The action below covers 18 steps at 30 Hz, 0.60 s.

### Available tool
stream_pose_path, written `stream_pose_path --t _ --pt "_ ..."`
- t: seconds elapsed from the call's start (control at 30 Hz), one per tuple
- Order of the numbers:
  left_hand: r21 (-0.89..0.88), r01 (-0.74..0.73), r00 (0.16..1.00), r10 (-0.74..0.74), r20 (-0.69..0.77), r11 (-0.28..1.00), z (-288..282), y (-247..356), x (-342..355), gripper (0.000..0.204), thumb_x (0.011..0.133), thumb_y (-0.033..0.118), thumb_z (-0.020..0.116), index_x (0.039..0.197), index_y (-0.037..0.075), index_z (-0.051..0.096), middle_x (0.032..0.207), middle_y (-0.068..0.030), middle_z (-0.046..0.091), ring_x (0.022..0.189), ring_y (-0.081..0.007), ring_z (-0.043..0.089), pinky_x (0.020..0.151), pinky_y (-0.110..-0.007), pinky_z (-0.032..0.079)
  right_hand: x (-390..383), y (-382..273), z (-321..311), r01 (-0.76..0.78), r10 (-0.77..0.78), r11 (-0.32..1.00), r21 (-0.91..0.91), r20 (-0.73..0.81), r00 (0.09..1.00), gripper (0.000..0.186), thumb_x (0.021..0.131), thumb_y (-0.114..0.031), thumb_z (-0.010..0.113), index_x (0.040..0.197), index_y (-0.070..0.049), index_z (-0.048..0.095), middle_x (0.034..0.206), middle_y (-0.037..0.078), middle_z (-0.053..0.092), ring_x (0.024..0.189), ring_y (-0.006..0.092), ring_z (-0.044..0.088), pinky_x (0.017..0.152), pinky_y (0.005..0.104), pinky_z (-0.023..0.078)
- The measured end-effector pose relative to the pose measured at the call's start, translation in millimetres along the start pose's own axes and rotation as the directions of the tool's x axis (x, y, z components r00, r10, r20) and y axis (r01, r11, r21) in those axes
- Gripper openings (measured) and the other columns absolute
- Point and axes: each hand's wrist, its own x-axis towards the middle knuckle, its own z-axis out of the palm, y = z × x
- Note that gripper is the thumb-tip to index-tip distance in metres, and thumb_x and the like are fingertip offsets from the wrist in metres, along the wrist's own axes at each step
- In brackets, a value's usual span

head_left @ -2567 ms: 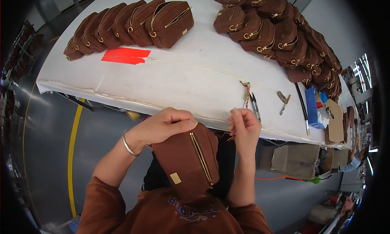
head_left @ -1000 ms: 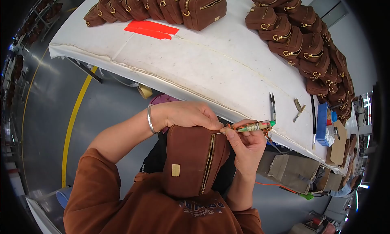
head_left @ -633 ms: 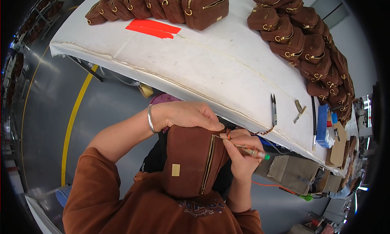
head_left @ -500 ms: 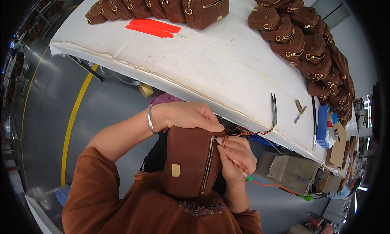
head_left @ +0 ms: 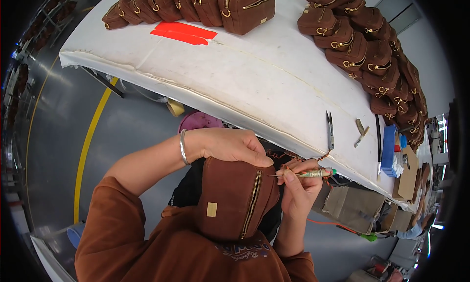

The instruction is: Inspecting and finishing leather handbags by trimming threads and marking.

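Brown bag (head_left: 225, 194): lower centre of frame, zip (head_left: 251, 203) near-upright along its right side, leaning right at top. Left hand (head_left: 237, 147), nearer the zip's upper end: fingers closed on the bag's top edge. Right hand (head_left: 296, 186): fingers pinched round a slim pointed tool (head_left: 316, 172); bag lies to their left, tip beside zip, contact unclear.

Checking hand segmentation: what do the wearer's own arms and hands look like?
Both the left hand and right hand are ungloved. The left wrist has a plain, silver-coloured bangle; no wristwear shows on the right. The sleeves are rust-brown, leaving the forearms bare. No cables or markings visible on either arm.
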Motion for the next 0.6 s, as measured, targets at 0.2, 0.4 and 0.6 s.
stream_pose_path --t 0.2,0.4,0.6 --pt "-0.006 -0.013 1.000 0.013 -0.011 1.000 1.9 0.4 -0.5 0.038 0.095 0.035 0.064 0.078 0.002 0.071 0.069 0.0095 0.052 0.067 -0.0020 0.043 0.060 -0.022 0.037 0.5 0.5 8.5 -0.137 0.136 0.990 -0.019 -0.037 0.990 0.020 0.082 0.004 0.071 0.093 0.001 0.055 0.080 0.013 0.064 0.068 0.0140 0.057 0.060 0.0227 0.044" --pt "-0.018 0.006 1.000 -0.006 0.001 1.000 1.0 -0.6 1.0 0.036 0.095 0.033 0.065 0.084 0.000 0.073 0.074 0.0079 0.058 0.071 -0.0018 0.048 0.064 -0.021 0.041 -1.9 4.4 0.5 -0.119 0.119 0.993 0.003 0.030 0.992 0.019 0.083 0.009 0.071 0.096 0.003 0.057 0.088 0.010 0.064 0.074 0.0112 0.061 0.068 0.0214 0.050" --pt "-0.040 0.019 1.000 -0.020 -0.014 0.999 0.7 -0.9 1.5 0.038 0.098 0.034 0.062 0.083 0.001 0.071 0.072 0.0093 0.054 0.068 -0.0010 0.045 0.061 -0.021 0.040 -2.3 4.3 9.5 -0.057 0.056 0.992 -0.113 -0.012 0.998 0.019 0.081 0.007 0.074 0.093 0.001 0.060 0.086 0.009 0.065 0.073 0.0125 0.061 0.066 0.0237 0.050"
